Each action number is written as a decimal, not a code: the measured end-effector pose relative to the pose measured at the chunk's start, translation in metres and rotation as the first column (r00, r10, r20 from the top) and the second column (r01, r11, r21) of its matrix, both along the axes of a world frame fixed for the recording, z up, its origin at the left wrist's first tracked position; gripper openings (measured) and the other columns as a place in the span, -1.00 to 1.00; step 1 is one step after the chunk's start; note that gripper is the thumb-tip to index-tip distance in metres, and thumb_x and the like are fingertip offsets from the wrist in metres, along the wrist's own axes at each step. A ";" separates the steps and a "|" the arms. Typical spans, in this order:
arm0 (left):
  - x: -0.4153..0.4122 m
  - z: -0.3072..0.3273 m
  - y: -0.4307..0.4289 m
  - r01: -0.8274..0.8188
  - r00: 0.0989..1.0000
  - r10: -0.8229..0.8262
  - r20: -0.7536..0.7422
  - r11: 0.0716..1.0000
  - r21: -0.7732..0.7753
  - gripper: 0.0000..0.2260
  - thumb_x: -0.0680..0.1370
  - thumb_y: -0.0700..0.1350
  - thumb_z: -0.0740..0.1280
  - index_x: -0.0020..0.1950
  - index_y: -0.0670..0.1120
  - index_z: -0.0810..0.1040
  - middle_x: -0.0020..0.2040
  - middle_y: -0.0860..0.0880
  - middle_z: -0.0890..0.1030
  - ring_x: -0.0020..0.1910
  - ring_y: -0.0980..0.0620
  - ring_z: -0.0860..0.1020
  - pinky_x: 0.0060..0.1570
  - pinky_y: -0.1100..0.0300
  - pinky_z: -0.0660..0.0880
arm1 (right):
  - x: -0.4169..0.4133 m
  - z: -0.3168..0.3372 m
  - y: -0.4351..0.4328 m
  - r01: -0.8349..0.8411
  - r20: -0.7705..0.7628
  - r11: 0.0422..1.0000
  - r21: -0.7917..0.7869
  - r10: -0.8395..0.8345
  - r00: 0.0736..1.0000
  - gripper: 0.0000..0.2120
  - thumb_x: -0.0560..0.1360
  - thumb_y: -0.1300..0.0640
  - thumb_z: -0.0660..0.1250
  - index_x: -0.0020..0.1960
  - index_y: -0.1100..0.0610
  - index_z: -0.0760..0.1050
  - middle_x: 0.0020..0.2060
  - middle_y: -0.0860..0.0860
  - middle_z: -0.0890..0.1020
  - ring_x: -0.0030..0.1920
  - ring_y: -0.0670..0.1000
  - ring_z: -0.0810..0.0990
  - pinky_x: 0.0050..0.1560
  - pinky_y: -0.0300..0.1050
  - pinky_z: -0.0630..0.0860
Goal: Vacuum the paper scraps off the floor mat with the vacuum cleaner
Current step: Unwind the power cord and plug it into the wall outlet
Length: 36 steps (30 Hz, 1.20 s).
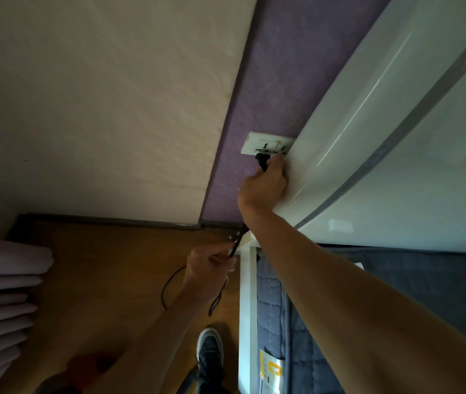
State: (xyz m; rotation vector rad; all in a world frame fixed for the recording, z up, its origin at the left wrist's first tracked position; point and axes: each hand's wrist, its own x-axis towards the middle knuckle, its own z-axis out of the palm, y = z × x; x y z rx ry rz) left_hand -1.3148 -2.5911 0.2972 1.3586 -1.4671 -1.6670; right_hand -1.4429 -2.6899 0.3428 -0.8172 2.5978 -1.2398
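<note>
a bare right forearm (368,294) is stretching up and away from the camera, crossing over a dark blue quilted blanket (271,308). at its end the right hand (264,184) is curling its fingers round a black moulded plug (262,162), pinching it just below its head. the plug is touching a white rectangular socket plate (254,143) just above that hand, on a purple textured wall (268,81); how far the prongs are sitting in is hidden. a glossy white curved panel (368,109) is pressing against the right side of the hand. the thin black power cord (237,243) is dropping from under the right wrist to the left hand (207,261), which is pinching it between thumb and curled fingers, well below the right hand. beyond the left hand the cord is looping over a brown wooden floor (112,265). a dark sneaker with a white sole (210,351) is standing below the left hand. far left of both hands, a stack of folded pale pink cloths (1,280) is lying.
</note>
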 end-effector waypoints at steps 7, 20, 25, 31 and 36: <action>-0.001 -0.007 -0.014 0.000 1.000 0.000 0.012 1.000 -0.022 -0.72 0.49 -0.38 0.42 -0.14 0.02 0.66 -0.34 0.11 0.65 -0.30 0.14 0.66 -0.28 0.37 0.58 | -0.008 -0.002 -0.014 0.006 0.047 0.999 0.033 -0.008 0.999 -0.69 0.52 0.45 0.25 0.26 0.35 0.44 0.14 0.27 0.61 0.19 0.21 0.61 0.19 0.10 0.58; 0.002 -0.015 -0.024 0.005 0.998 0.001 0.060 0.995 -0.097 -0.78 0.51 -0.36 0.42 -0.13 -0.02 0.66 -0.23 0.14 0.65 -0.23 0.21 0.66 -0.14 0.36 0.61 | -0.013 -0.011 -0.021 -0.016 -0.010 0.998 0.065 0.017 1.000 -0.51 0.50 0.47 0.25 0.42 0.36 0.34 0.26 0.30 0.55 0.31 0.21 0.54 0.28 0.06 0.53; 0.001 -0.009 -0.023 0.025 0.991 -0.001 0.134 0.984 -0.179 -0.85 0.52 -0.35 0.40 -0.03 -0.13 0.69 -0.24 0.14 0.62 -0.29 0.28 0.60 -0.26 0.50 0.49 | -0.016 -0.002 -0.010 -0.115 -0.030 0.984 0.137 0.121 0.992 -0.44 0.59 0.41 0.20 0.56 0.31 0.13 0.37 0.29 0.46 0.39 0.18 0.47 0.34 -0.03 0.43; 0.006 0.010 -0.022 0.090 0.975 -0.054 0.215 0.983 -0.162 -0.87 0.52 -0.30 0.41 0.01 -0.13 0.67 -0.20 0.16 0.61 -0.20 0.34 0.57 -0.19 0.54 0.49 | -0.015 0.004 0.014 -0.257 -0.084 0.928 0.271 0.289 0.954 -0.54 0.66 0.24 0.15 0.51 0.32 0.17 0.19 0.29 0.56 0.19 0.22 0.58 0.14 0.00 0.52; 0.022 0.035 -0.025 0.163 0.942 -0.142 0.305 0.986 -0.044 -0.71 0.53 -0.21 0.44 0.25 -0.11 0.58 -0.09 0.21 0.56 -0.14 0.33 0.54 -0.13 0.43 0.51 | -0.007 -0.004 0.054 -0.498 0.068 0.834 0.238 0.497 0.865 -0.24 0.60 0.26 0.25 0.60 0.21 -0.18 0.23 0.29 0.52 0.13 0.18 0.58 0.16 0.09 0.58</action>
